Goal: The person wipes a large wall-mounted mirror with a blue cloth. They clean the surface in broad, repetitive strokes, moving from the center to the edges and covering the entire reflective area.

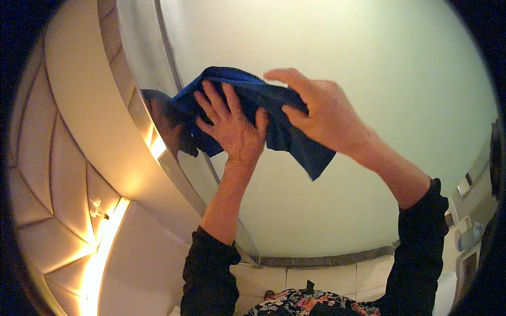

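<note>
A dark blue cloth (284, 124), folded and creased, lies against a broad pale greenish surface (316, 216). My left hand (232, 121) rests on the cloth with its fingers spread flat over the left part. At the cloth's right part is my right hand (332, 113), its thumb and forefinger apart, with cloth showing in the gap between them. The forefinger reaches past the upper edge of the cloth, while the other fingers are hidden. One corner of the cloth hangs down below my right hand. Both forearms have dark sleeves pushed up.
Left of the surface runs a shiny strip (200, 184) with a blurred dark and skin-toned reflection. Beyond it are a glowing light strip (108, 253) and a padded panel (37, 174). A dark edging (327, 260) borders the surface above pale tiles (321, 279). A bluish clear container (469, 237) stands at right.
</note>
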Tool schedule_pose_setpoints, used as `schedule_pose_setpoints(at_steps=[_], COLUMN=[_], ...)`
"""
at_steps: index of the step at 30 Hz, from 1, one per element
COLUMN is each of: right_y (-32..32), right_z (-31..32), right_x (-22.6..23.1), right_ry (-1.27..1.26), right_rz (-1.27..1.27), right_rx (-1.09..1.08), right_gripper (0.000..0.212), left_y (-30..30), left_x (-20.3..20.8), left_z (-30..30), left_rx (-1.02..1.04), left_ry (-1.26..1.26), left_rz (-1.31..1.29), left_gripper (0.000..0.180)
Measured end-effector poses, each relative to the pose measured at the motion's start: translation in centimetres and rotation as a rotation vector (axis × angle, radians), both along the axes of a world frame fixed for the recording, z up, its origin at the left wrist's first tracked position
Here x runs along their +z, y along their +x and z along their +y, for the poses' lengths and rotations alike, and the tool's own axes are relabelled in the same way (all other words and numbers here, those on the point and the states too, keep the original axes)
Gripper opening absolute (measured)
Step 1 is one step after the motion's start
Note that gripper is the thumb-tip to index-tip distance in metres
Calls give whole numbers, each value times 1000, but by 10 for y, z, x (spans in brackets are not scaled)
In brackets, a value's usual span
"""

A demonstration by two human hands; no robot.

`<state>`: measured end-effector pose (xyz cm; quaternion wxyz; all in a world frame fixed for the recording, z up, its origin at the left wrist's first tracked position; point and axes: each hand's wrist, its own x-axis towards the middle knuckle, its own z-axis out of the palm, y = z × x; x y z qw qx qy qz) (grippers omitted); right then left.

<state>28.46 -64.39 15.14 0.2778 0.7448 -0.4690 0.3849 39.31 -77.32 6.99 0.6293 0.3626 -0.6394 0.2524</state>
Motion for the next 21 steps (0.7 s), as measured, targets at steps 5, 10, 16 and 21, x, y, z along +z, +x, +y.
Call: schedule_pose_setpoints(at_steps=[5,10,16,21], right_y=[-39,-40,33,37], right_z=[0,26,-12,-35], right_x=[69,109,-27,-55], right_ry=[-595,-906,-362,-394], right_rz=[435,530,117,128], right_rx=[-372,-563,599,429], right_gripper=[27,39,24,48], left_y=[-1,-17,-11,-15], left_x=[55,100,104,101], left_z=[9,5,1,-23], left_rx=[-8,23,126,228], left_ry=[-116,-203,-119,-167], left_rz=[-8,6,-17,-35], left_gripper=[73,73,73,64])
